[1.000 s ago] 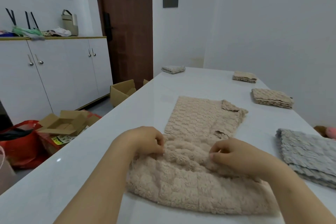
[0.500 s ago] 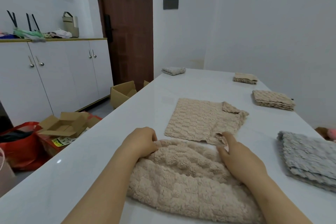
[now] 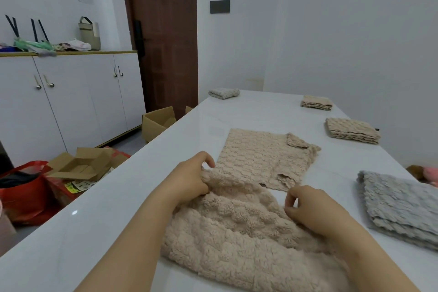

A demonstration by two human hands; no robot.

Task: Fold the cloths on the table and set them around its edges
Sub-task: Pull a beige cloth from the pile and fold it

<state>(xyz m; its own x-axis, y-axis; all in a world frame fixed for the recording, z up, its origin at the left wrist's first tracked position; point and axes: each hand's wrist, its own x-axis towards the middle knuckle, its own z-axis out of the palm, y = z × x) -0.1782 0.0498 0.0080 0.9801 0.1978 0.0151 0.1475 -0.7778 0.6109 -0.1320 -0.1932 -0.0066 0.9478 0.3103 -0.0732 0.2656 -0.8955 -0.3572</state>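
**Two hands at the far edge of the fluffy cloth**

Both hands are down on the fluffy beige cloth [image 3: 237,239], which lies on the white table [image 3: 106,208] right in front of the person. The left hand [image 3: 189,180] grips the cloth's far left corner, fingers curled into the bunched pile. The right hand [image 3: 312,211] sits at the far right edge with thumb and forefinger curled toward each other. Bare table shows between those two tips, so I cannot tell whether any fabric is in the pinch.

The cloth's near edge runs off the bottom of the picture, and the right forearm covers much of its right side. Its raised far edge hides the near left corner of the flat beige cloth [image 3: 260,156] just beyond. That one lies spread out, with its far right corner flipped over.

Along the right edge sits a grey folded pile [image 3: 403,206], cut off by the frame. Farther up that side are two beige folded stacks [image 3: 350,130] [image 3: 316,102]. One small grey folded cloth [image 3: 224,93] sits at the far left corner.

Something pink and brown [image 3: 424,173] peeks past the table's right edge, too hidden to name. Open cardboard boxes [image 3: 80,163] and a red bag [image 3: 26,187] sit on the floor to the left.
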